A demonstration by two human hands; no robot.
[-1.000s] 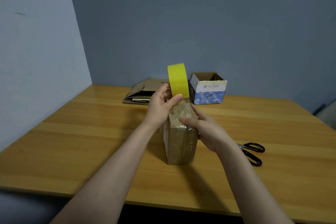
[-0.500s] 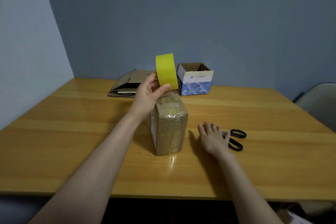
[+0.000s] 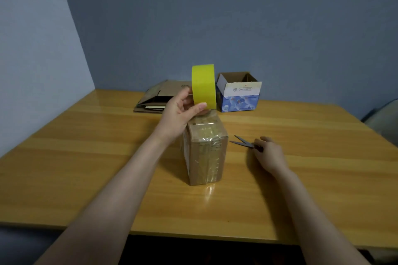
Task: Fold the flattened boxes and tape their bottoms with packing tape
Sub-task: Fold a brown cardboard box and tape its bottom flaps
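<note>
Brown cardboard box [image 3: 204, 153] stands folded in the middle of the wooden table [image 3: 86, 157], taped face up. Glossy tape runs across its top and down the near side.

Left hand [image 3: 179, 115] holds the yellow roll of packing tape [image 3: 203, 87] on edge just above the box's far top edge, thumb on the near side of the roll and fingers behind it. I can't make out the strip between roll and box, but the roll sits right at the box, so probably uncut.

Change over the last second: the right hand [image 3: 269, 154] came off the box top, where it had been pressing the tape down. It dropped flat on the table beside the box and now has its fingers curled around the handles of the grey-bladed scissors [image 3: 242, 142]. Blades are slightly apart and point left toward the box. Handles are hidden under the hand. Scissors look just off the table or barely on it, can't tell which.

Read: laying and smoothing is done on this box, the cut is next. Roll hand needs to keep the strip taut so the blades bite cleanly.

Remaining work: stack of flattened brown boxes [image 3: 159, 98] at the far edge. Blue-and-white open carton [image 3: 239, 92] next to it is already upright.
</note>
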